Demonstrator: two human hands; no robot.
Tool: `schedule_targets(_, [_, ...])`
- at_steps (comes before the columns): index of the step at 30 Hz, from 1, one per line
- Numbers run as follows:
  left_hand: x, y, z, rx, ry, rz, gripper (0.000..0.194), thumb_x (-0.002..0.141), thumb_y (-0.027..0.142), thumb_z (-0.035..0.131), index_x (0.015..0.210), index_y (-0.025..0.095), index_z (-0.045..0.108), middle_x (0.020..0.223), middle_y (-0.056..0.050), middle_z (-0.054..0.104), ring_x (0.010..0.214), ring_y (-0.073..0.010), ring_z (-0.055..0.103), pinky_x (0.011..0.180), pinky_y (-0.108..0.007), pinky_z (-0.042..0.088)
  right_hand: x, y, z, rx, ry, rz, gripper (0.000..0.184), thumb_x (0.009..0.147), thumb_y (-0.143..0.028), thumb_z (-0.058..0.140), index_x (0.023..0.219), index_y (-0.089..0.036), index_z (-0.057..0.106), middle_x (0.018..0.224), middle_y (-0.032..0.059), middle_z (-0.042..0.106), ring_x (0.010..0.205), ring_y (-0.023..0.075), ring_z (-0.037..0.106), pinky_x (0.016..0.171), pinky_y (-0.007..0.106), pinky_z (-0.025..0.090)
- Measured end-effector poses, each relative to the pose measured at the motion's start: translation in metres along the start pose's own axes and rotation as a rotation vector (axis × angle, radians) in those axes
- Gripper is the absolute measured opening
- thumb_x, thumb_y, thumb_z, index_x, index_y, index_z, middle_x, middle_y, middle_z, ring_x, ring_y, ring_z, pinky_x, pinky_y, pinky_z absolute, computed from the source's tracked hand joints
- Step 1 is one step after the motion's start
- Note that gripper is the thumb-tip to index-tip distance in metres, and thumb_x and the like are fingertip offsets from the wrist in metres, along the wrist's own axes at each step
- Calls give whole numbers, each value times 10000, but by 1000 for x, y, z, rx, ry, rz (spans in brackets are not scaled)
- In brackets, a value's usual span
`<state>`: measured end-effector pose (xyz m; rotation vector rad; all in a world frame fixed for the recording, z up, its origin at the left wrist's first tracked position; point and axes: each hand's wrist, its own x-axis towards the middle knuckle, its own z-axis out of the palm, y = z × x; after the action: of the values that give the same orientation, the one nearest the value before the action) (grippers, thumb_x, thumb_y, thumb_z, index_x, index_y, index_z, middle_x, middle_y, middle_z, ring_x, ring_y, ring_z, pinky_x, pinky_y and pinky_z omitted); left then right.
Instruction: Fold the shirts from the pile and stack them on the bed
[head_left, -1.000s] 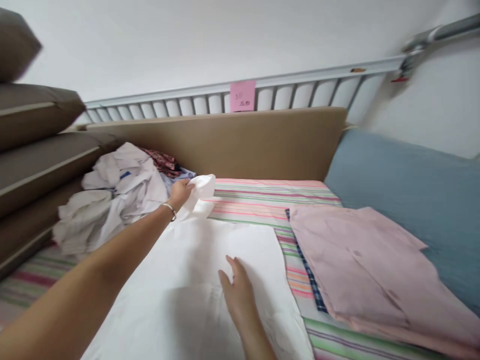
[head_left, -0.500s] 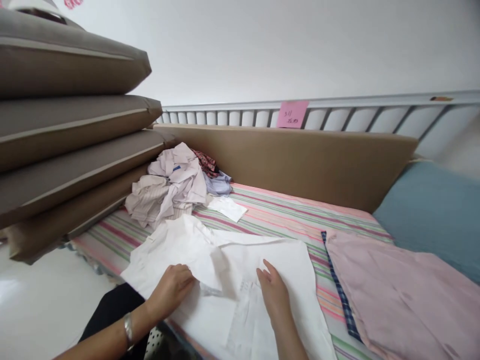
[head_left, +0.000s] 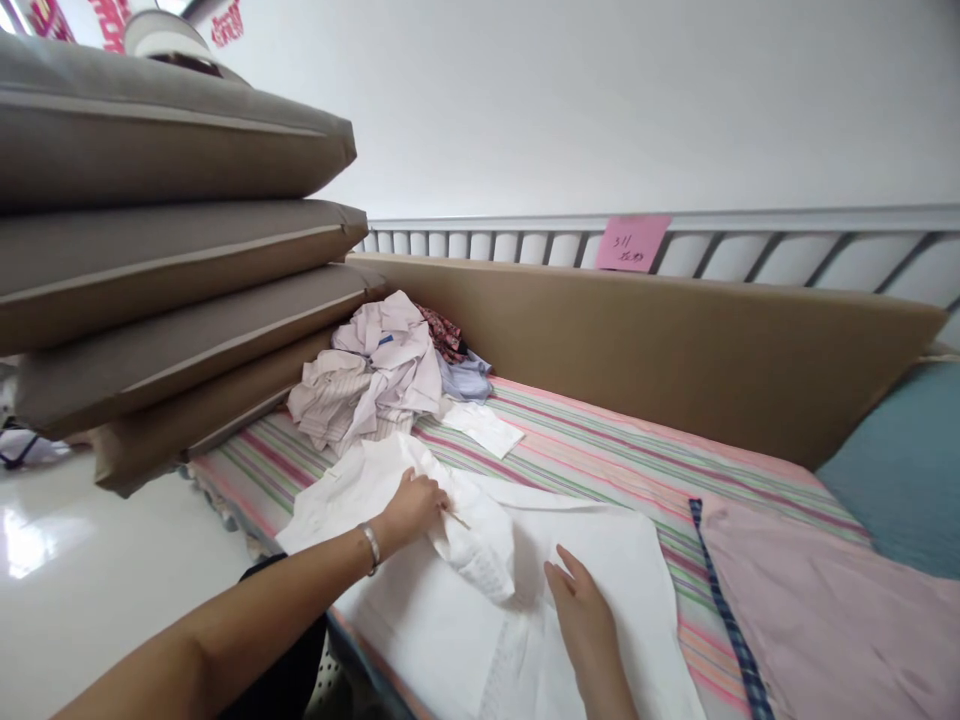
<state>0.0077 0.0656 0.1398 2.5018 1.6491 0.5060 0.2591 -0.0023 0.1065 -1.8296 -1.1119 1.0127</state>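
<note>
A white shirt (head_left: 442, 610) lies spread at the bed's near edge, partly folded over itself. My left hand (head_left: 418, 510), with a silver bangle at its wrist, is closed on a lifted flap of the shirt, and the cloth bunches up and hangs to the right of the fingers. Just right of that flap, my right hand (head_left: 585, 605) hovers over or rests on the shirt, fingers apart and holding nothing; whether it touches the cloth I cannot tell.
Crumpled shirts (head_left: 386, 365) are heaped at the far left, by a small white cloth (head_left: 484, 428). A folded pink garment (head_left: 832, 610) lies on the right of the striped sheet (head_left: 592, 440). Stacked cushions (head_left: 187, 240) rise at left; a brown panel (head_left: 637, 350) stands behind.
My left hand has moved up and right, raising the shirt flap higher and further right. My right hand stays open. The view has turned slightly left.
</note>
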Motion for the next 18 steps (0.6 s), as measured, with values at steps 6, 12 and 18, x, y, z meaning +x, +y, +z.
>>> schedule_targets(6, [10, -43, -57, -52, 252, -106, 264, 874, 198, 399, 869, 175, 661, 916, -74, 693, 883, -186, 618, 880, -350, 439, 2, 5, -4, 14, 9, -2, 698, 725, -561, 436, 1310, -182, 470, 1228, 124, 595, 1151, 274, 541, 989, 394, 394])
schedule_targets(12, [-12, -27, -66, -94, 355, -11, 292, 872, 358, 459, 1046, 174, 602, 1043, -101, 647, 981, -218, 586, 903, -370, 446, -2, -5, -12, 73, 81, -32, 637, 719, -506, 454, 1252, -168, 538, 1236, 97, 600, 1114, 251, 567, 955, 346, 428])
schedule_targets(18, [-11, 75, 2, -55, -274, 273, 669, 635, 401, 738, 1259, 288, 526, 1383, -90, 468, 1229, -344, 441, 979, -475, 389, -2, -6, -20, 168, 136, -26, 588, 740, -418, 464, 1240, -120, 545, 1264, 127, 579, 1087, 243, 581, 959, 345, 417])
